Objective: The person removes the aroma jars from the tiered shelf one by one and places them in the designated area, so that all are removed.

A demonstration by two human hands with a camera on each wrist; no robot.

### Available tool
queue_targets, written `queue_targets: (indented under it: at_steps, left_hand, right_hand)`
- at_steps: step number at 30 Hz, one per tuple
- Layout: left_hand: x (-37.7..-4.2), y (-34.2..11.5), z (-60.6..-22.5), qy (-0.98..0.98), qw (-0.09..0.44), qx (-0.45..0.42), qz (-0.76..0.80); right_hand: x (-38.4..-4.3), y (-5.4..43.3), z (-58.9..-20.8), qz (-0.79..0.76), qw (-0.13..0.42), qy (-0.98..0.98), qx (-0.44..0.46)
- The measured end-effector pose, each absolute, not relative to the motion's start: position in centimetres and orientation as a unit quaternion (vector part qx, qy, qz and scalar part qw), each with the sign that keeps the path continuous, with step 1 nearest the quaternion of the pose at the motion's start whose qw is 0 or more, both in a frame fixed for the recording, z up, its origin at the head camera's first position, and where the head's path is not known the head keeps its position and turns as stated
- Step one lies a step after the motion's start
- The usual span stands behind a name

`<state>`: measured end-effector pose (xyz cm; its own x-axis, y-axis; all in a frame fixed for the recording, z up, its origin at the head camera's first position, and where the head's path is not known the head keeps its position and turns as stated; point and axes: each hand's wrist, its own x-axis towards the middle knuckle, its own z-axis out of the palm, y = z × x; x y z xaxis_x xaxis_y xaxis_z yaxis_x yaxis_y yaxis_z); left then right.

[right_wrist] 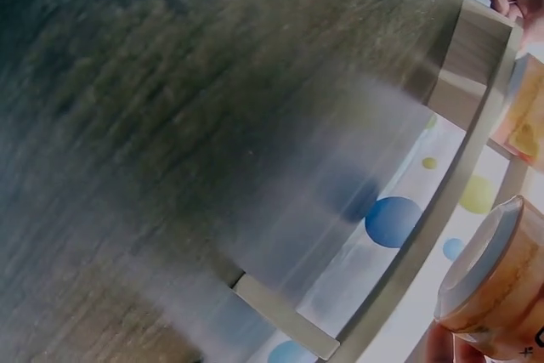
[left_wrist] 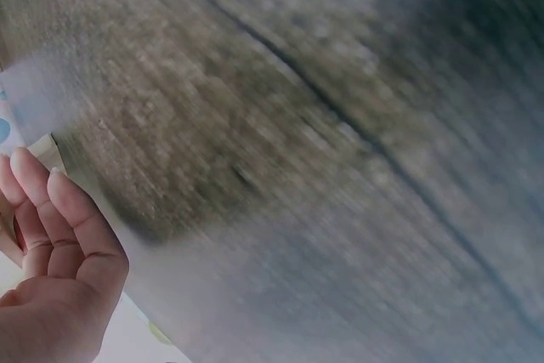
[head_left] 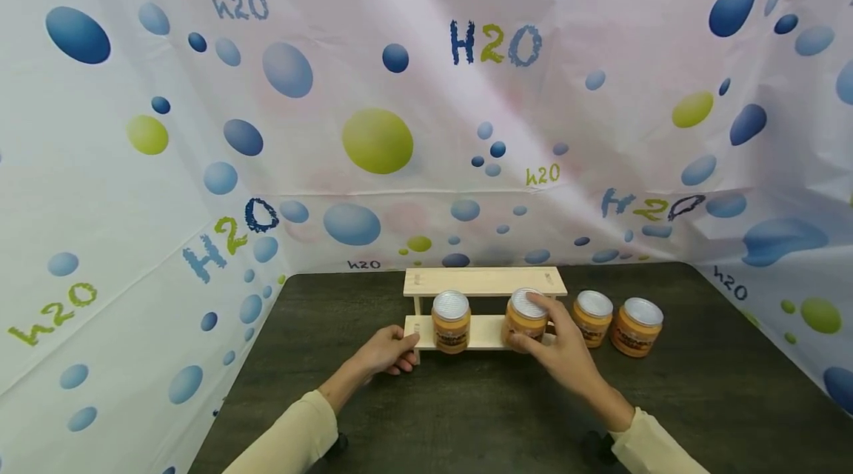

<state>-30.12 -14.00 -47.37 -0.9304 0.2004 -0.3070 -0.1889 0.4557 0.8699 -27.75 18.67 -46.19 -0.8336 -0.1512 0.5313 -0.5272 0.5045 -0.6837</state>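
A two-tier wooden shelf (head_left: 484,281) stands on the dark table. On the left part of its lower board sits an orange jar (head_left: 451,322) with a silvery lid. My left hand (head_left: 389,350) holds the lower board's left end, thumb on top and fingers at the edge. Toward the board's right end, my right hand (head_left: 563,344) grips a second orange jar (head_left: 525,317), thumb at the front and fingers at the lid's right side. In the right wrist view this jar (right_wrist: 497,291) shows its base, tilted and seemingly just off the board.
Two more orange jars, one nearer (head_left: 637,327) and one behind it (head_left: 592,317), stand on the table right of the shelf. A white sheet (head_left: 426,215) printed with coloured drops hangs behind and beside the dark table (head_left: 320,311).
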Motion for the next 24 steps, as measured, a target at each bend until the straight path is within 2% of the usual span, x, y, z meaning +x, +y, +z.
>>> queue_targets:
  at_steps: [6, 12, 24]
  left_hand:
    - [-30.0, -14.0, -47.5, 0.833, 0.180, 0.008, 0.524]
    - [-30.0, -13.9, -47.4, 0.834, 0.180, 0.008, 0.522]
    - [-30.1, -13.8, -47.4, 0.836, 0.181, 0.006, 0.518]
  right_hand:
    - [-27.5, 19.1, -45.7, 0.463, 0.198, -0.842, 0.192]
    - [-27.2, 19.5, -45.3, 0.449, 0.213, -0.848, 0.182]
    - [-26.8, 20.6, -44.3, 0.471, 0.220, -0.830, 0.203]
